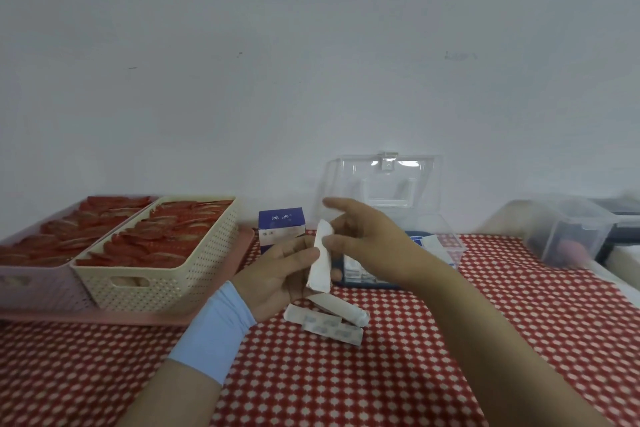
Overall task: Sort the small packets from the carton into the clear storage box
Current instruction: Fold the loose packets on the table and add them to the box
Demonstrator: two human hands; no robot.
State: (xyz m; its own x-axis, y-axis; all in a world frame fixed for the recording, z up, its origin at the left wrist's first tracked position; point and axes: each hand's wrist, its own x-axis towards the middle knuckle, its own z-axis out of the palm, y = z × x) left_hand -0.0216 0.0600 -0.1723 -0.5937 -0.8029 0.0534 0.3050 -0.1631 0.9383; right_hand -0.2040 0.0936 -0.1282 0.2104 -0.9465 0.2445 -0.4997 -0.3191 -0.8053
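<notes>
— So, where's the packet (320, 258)?
— Upright in the left hand (277, 274), which grips its lower half, just in front of the box (446, 246).
— And the right hand (370, 243)?
— Fingers spread, thumb touching the packet's upper part.
— Any others?
— Loose packets (327, 322) lie on the checked surface (450, 322) under both hands; more sit inside the open box. The carton (281, 224) stands left of it, beside the baskets (166, 274).
</notes>
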